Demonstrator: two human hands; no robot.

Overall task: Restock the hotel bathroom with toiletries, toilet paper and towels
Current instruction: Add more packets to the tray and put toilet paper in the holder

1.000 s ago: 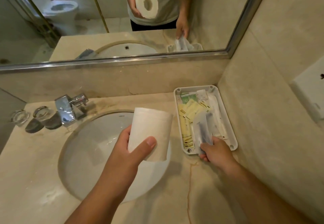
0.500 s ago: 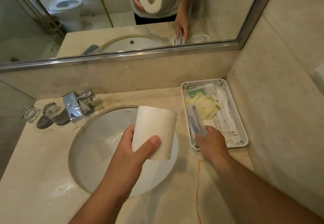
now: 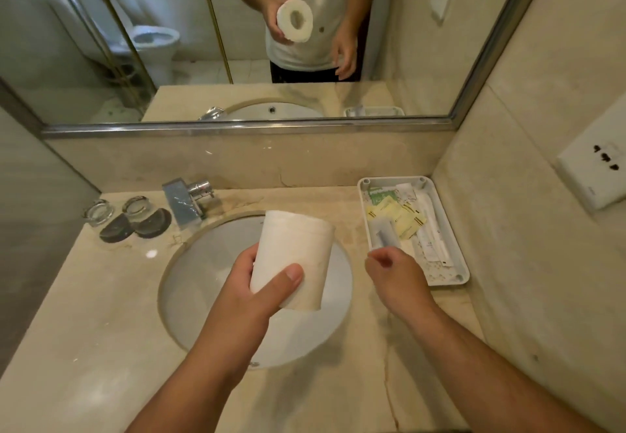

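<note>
Drawn back from the tray (image 3: 440,275), where a clear packet (image 3: 384,234) now lies, the right hand (image 3: 396,278) hovers with fingers loosely curled and empty as the left hand (image 3: 250,283) grips a toilet roll (image 3: 294,256) above the sink (image 3: 203,283); toiletries seemingly placed, the roll likely wants hanging next.

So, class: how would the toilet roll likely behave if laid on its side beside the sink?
The toilet roll is a round cylinder, so on its side it would probably roll, perhaps into the sink. The left hand holds it one-handed, so it seems light. Its paper looks soft, likely denting when squeezed.
</note>
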